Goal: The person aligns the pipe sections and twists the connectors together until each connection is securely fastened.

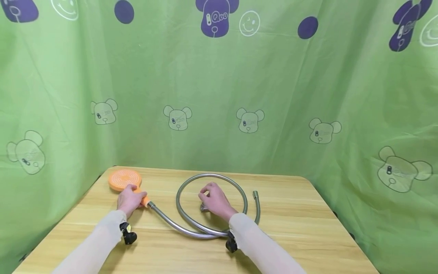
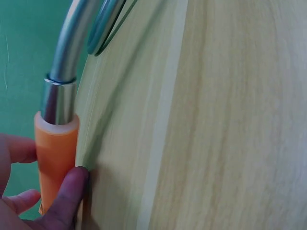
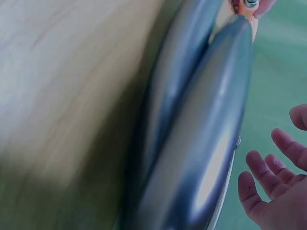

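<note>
An orange shower head (image 1: 124,179) lies at the table's far left, its round perforated face up. My left hand (image 1: 130,200) grips its handle (image 2: 56,158), thumb on one side and fingers on the other. A silver metal hose (image 1: 167,220) runs from the handle's end and loops in the middle of the table. Over that loop hovers my right hand (image 1: 217,200), fingers loosely bent and spread, with nothing between them. A small metal fitting (image 1: 204,207) sits just below it, partly hidden. In the right wrist view two hose strands (image 3: 192,143) pass close beside the right hand (image 3: 278,191).
The hose's free end (image 1: 255,195) points away from me, right of the loop. Everything rests on a light wooden table (image 1: 301,236). A green patterned curtain (image 1: 219,87) surrounds it at the back and sides. Small black cameras sit at both wrists.
</note>
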The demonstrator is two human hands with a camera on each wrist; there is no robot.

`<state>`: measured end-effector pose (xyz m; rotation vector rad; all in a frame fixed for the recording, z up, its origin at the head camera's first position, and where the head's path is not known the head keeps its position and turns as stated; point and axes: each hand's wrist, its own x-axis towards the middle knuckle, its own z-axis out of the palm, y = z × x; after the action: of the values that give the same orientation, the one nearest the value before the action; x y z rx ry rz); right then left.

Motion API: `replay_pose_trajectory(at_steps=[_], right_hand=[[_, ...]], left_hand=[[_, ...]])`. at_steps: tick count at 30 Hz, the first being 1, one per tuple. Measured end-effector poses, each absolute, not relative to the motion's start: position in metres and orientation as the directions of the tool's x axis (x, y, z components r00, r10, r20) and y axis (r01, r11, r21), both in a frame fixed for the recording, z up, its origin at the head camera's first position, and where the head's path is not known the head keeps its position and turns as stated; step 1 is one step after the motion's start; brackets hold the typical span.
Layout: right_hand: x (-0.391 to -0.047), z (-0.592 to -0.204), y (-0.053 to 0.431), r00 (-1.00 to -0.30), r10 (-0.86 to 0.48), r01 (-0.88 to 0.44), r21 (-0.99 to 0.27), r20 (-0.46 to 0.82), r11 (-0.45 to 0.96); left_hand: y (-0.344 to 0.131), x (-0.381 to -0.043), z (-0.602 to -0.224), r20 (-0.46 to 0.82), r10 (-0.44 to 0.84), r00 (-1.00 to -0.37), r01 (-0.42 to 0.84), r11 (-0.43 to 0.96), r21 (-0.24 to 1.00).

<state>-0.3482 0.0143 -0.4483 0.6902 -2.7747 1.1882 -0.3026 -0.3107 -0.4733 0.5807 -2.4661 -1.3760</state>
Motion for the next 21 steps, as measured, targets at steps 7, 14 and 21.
replay_pose_trajectory(at_steps=[7,14,21], right_hand=[[-0.352,-0.451,0.020,-0.901,-0.379,-0.417,-0.669,0.213,0.615],[-0.354,-0.449,0.026,-0.897,-0.374,-0.432,-0.655,0.237,0.620],[-0.359,-0.447,0.035,-0.903,-0.356,-0.422,-0.642,0.239,0.640]], left_hand=[[-0.314,-0.300,-0.468,0.085,-0.484,-0.871,-0.248,0.582,0.775],[-0.310,-0.301,-0.450,0.152,-0.451,-0.880,-0.206,0.650,0.731],[-0.295,-0.305,-0.433,0.174,-0.388,-0.905,-0.145,0.666,0.732]])
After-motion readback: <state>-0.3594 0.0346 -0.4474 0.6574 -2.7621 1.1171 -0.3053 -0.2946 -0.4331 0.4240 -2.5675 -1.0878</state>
